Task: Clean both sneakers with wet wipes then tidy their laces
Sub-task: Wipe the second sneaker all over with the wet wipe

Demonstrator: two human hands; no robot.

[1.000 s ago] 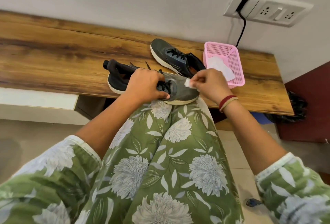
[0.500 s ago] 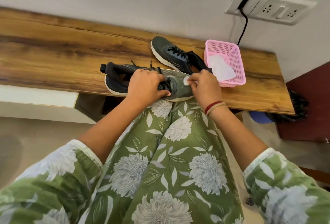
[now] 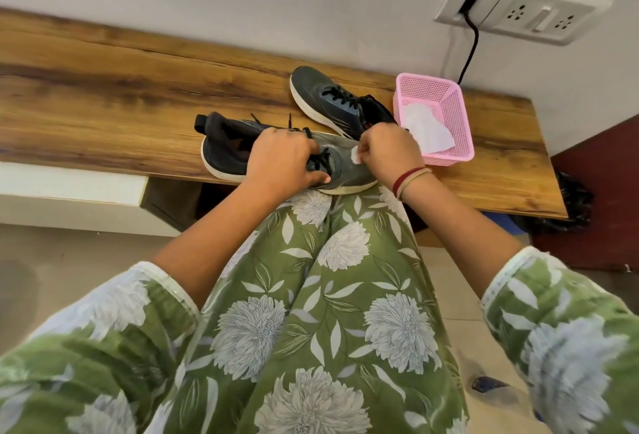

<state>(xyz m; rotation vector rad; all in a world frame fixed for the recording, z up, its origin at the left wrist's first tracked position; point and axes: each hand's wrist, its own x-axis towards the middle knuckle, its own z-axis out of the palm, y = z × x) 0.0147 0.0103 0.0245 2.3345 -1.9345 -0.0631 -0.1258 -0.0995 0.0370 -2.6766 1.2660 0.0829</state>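
Near shoe: dark grey lace-up sneaker at wooden shelf front edge.
Left hand: clasps its laced middle.
Right hand: pinches small white wet wipe against toe.
Far shoe: second dark sneaker beside pink mesh basket.

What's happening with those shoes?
A person is cleaning sneakers at a wooden bench. Their left hand grips the near sneaker over its laces, holding it at the bench's front edge. Their right hand pinches a small wet wipe against that sneaker's toe end. The second sneaker lies behind it, next to a pink basket with another wipe inside.
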